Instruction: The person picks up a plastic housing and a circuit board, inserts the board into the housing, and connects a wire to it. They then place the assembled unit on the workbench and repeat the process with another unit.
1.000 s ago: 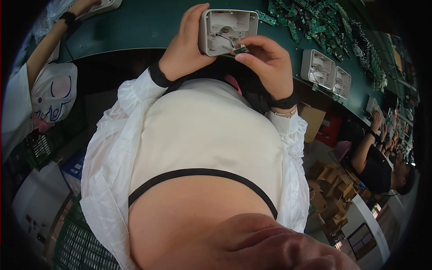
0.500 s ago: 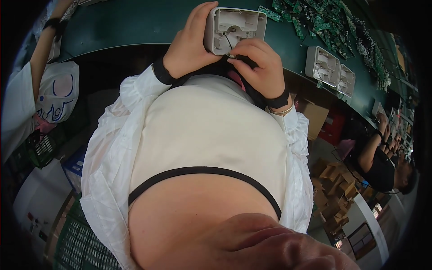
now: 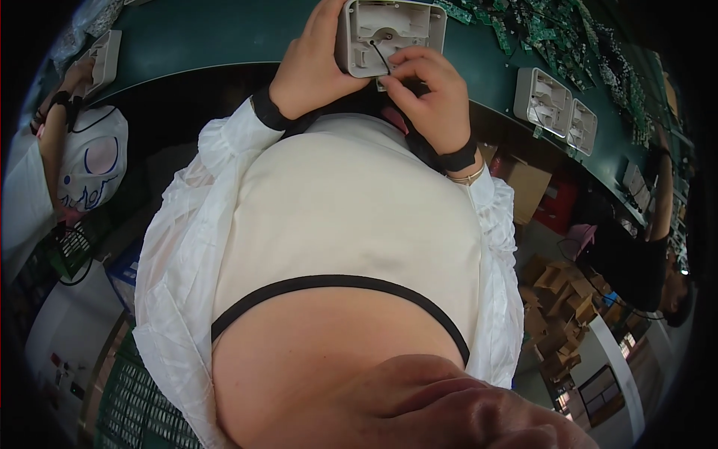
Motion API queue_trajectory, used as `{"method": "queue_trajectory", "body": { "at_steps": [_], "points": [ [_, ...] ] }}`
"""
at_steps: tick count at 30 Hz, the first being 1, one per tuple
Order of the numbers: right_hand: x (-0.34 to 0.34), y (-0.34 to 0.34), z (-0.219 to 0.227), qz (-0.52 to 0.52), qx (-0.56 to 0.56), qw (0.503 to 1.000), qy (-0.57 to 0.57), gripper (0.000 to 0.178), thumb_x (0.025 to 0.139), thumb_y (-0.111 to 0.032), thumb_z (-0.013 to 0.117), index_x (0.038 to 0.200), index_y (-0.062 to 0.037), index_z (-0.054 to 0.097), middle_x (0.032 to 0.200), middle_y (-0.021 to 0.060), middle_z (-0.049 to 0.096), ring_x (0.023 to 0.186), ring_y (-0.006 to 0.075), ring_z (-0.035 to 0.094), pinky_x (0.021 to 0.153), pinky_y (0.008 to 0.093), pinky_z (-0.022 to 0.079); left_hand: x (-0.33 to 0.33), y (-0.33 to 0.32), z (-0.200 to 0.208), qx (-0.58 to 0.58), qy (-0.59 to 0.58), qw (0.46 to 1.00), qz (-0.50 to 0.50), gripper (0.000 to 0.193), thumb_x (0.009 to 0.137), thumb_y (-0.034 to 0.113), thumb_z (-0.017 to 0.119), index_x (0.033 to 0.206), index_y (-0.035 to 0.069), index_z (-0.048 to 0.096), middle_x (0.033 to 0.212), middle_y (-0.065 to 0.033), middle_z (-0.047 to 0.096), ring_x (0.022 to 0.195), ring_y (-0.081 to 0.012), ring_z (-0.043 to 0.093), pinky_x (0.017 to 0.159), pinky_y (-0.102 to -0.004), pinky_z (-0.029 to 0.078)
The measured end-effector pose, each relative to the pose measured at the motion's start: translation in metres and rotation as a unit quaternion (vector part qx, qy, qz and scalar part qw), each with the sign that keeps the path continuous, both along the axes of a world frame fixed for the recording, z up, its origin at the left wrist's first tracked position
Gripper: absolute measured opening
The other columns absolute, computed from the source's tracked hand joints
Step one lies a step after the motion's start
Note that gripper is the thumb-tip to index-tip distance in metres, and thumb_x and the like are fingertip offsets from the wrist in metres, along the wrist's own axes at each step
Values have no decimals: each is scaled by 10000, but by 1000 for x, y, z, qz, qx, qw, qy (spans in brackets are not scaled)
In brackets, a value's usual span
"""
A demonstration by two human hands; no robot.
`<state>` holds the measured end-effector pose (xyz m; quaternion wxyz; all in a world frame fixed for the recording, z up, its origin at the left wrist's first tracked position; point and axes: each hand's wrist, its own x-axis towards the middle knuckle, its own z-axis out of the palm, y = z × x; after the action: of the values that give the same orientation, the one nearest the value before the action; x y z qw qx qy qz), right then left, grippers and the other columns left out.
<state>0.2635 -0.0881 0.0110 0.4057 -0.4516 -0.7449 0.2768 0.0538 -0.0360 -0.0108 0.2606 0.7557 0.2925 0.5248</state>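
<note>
A white plastic housing (image 3: pixel 390 28) with moulded compartments is held over the near edge of the green table. My left hand (image 3: pixel 308 75) grips its left side, thumb along the lower edge. From a small hole inside the housing a thin black cable (image 3: pixel 380 57) runs down to its lower rim. My right hand (image 3: pixel 434 93) pinches the cable's end between thumb and fingers at that rim. A small greenish piece (image 3: pixel 381 86) shows just below the fingertips; its kind is too small to tell.
Two more white housings (image 3: pixel 541 102) stand at the table's edge on the right. Green circuit boards (image 3: pixel 535 34) lie heaped behind them. At far left a co-worker's hand (image 3: pixel 78 73) touches another white housing (image 3: pixel 108 61). Another person (image 3: pixel 628 262) works at far right, near cardboard boxes (image 3: pixel 561 292).
The housing and both my hands have shifted slightly up in the picture. The cable stays pinched. The left co-worker's hand has come down onto a housing; the right person's arm now reaches over the table.
</note>
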Motion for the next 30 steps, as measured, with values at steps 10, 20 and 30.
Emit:
{"method": "queue_trajectory", "body": {
  "at_steps": [10,20,30],
  "points": [
    [0,1,-4,6,160,975,-155,211,780,-44,779,985,-61,734,1020,43,721,920,257,678,783,378,547,-2,-17,10,-272,80,959,-27,1071,698,28,902,1555,87,261,1582,-161,320,1277,-329,606,1039,-399,548],
    [70,-36,34,-20,119,968,-222,154,810,-54,743,957,-99,753,979,21,750,840,247,707,703,356,563,4,-23,24,-275,72,951,-121,1076,792,57,871,1601,85,162,1579,-187,397,1044,-243,717,938,-370,583],
    [107,-49,39,-110,63,954,-272,147,864,-89,764,1008,-114,772,1016,53,763,832,273,737,698,318,590,-18,-13,33,-229,107,959,-130,1014,836,73,839,1611,87,185,1534,-181,468,1015,-222,712,927,-358,574]
  ]
}}
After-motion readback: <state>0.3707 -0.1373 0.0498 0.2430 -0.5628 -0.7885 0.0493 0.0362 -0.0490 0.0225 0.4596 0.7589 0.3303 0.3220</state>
